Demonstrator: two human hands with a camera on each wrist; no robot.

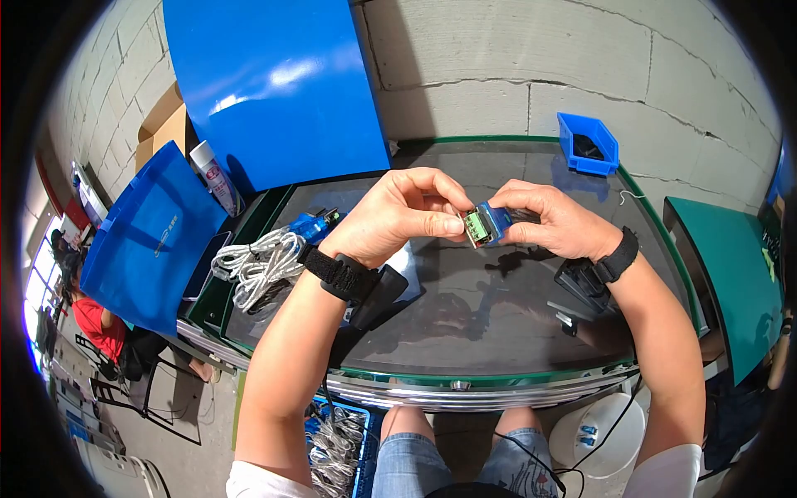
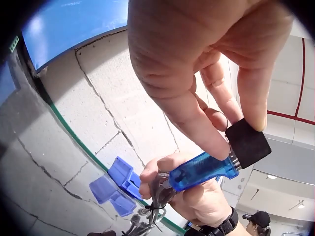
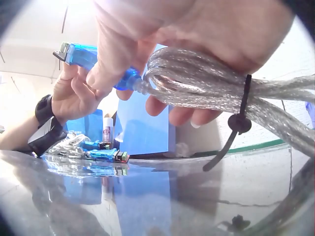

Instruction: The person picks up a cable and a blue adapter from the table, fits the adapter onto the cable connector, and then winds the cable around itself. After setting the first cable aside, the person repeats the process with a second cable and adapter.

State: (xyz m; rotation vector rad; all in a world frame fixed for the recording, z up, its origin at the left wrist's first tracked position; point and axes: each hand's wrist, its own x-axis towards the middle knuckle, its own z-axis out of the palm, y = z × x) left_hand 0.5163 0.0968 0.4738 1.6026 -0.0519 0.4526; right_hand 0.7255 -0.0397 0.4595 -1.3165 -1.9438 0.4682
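A translucent blue connector (image 1: pixel 496 222) with a green terminal block (image 1: pixel 476 226) is between the two hands above the table. The left hand (image 1: pixel 398 214) pinches its end; in the left wrist view a black block (image 2: pixel 248 143) at that end sits between the left thumb and finger. The right hand (image 1: pixel 560 222) grips the blue body (image 2: pixel 199 171) from the other side. In the right wrist view the right hand (image 3: pixel 147 39) also has a coiled clear-sheathed cable (image 3: pixel 197 78) against its palm, bound with a black tie (image 3: pixel 241 123). The left hand (image 3: pixel 74 96) shows beyond the connector (image 3: pixel 81 55).
Coiled cables (image 1: pixel 266 264) with blue connectors (image 1: pixel 314 226) lie on the table's left. Behind stand a spray can (image 1: pixel 216 178) and blue panel (image 1: pixel 282 91). A blue bin (image 1: pixel 588 145) is back right. Below are a cable crate (image 1: pixel 365 452) and white bucket (image 1: pixel 610 440). A person (image 1: pixel 95 319) sits far left.
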